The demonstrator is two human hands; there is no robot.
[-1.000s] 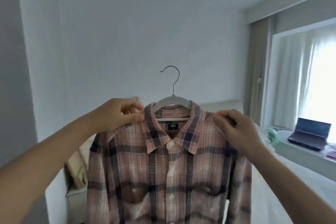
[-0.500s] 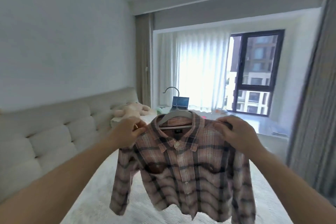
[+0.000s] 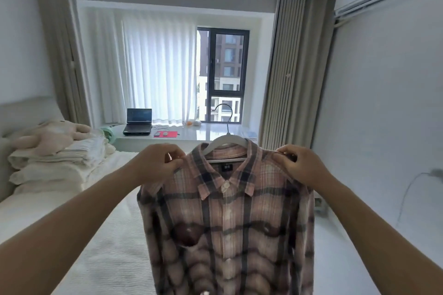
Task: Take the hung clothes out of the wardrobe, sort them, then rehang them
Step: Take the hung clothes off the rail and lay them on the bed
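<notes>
A pink and dark plaid shirt (image 3: 227, 223) hangs on a white hanger (image 3: 226, 140) with a metal hook, held up in front of me at chest height. My left hand (image 3: 158, 165) pinches the shirt's left shoulder. My right hand (image 3: 299, 167) pinches its right shoulder. The shirt is buttoned and hangs down past the bottom of the view, above the bed. The wardrobe is out of sight.
A white bed (image 3: 103, 235) lies below and left, with folded bedding (image 3: 60, 160) and a plush toy (image 3: 50, 134) at its head. A window ledge (image 3: 206, 133) carries a laptop (image 3: 138, 122) and small items. Curtains (image 3: 287, 79) flank the window; a white wall stands right.
I have turned to the right with the shirt, from facing a blank wall to facing the window. Both hands keep the same hold on the shoulders.
</notes>
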